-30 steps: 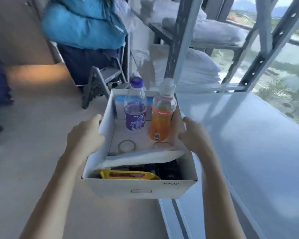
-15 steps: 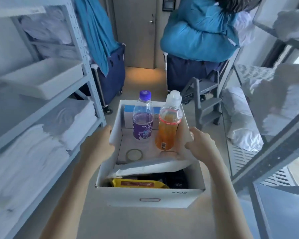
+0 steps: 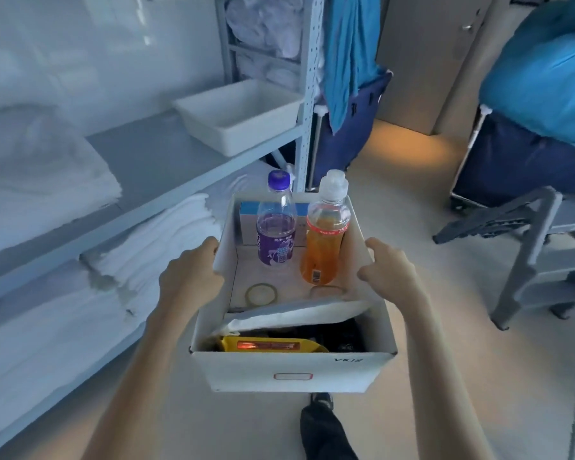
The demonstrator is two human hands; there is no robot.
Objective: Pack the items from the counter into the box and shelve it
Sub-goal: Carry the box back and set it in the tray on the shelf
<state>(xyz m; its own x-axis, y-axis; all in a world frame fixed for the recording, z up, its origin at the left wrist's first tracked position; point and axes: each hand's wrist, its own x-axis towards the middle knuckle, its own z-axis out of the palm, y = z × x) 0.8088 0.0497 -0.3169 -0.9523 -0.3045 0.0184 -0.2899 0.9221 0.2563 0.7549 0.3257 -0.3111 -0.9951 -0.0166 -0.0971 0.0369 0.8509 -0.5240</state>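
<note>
I carry a white cardboard box (image 3: 292, 373) in the air in front of me. My left hand (image 3: 190, 277) grips its left wall and my right hand (image 3: 390, 272) grips its right wall. Inside stand a purple bottle (image 3: 276, 224) and an orange drink bottle (image 3: 326, 237), with a blue and white carton (image 3: 248, 220) behind them. A tape ring (image 3: 261, 293) lies on the box floor. A white padded envelope (image 3: 296, 315) covers a yellow packet (image 3: 269, 346) and dark items at the near end.
A grey metal shelf rack (image 3: 166, 161) runs along the left, with folded white linen (image 3: 40, 180) and a white plastic tub (image 3: 239, 116) on it. A blue laundry cart (image 3: 349, 127) stands behind. A grey step stool (image 3: 538, 247) is at the right. My foot (image 3: 322, 426) shows below the box.
I have turned left with the box, away from the counter and window, and now face the linen shelf rack. Both hands keep the same grip on the box walls.
</note>
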